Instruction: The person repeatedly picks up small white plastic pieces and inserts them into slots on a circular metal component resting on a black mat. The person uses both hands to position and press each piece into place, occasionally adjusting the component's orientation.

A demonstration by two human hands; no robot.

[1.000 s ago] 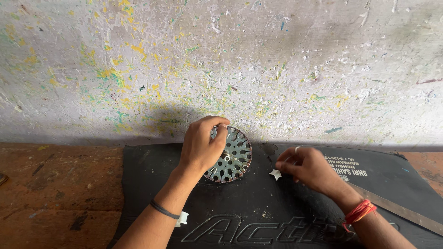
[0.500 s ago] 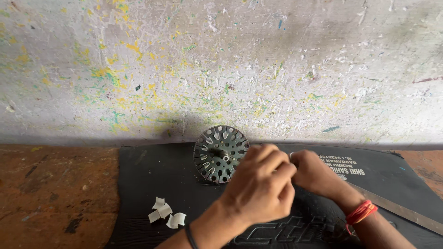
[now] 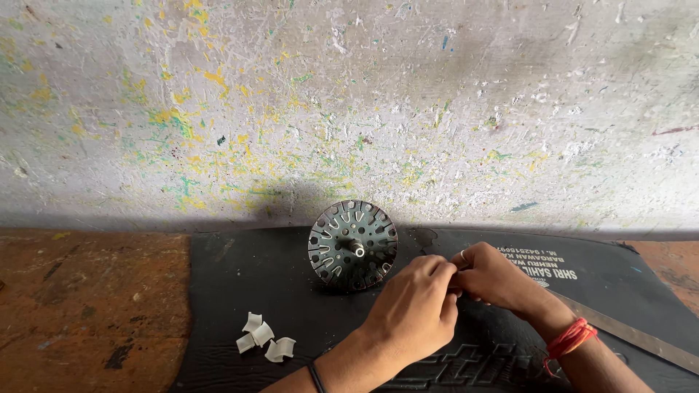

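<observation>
A round slotted metal disc (image 3: 353,246) with a short centre shaft stands tilted on a black rubber mat (image 3: 233,306). My left hand (image 3: 411,316) and my right hand (image 3: 495,276) meet just to the right of the disc, fingertips pinched together over something small that is hidden between them. Neither hand touches the disc. A black band circles my left wrist and red threads my right wrist. Several small curved white pieces (image 3: 263,339) lie on the mat to the left of my left forearm.
A paint-flecked wall (image 3: 349,109) rises directly behind the mat. A long metal ruler (image 3: 633,336) lies on the mat under my right forearm. A worn reddish-brown floor (image 3: 80,306) extends to the left of the mat.
My left hand has let go of the disc and moved right to join my right hand. The disc stands alone now, and the white pieces on the mat are uncovered.
</observation>
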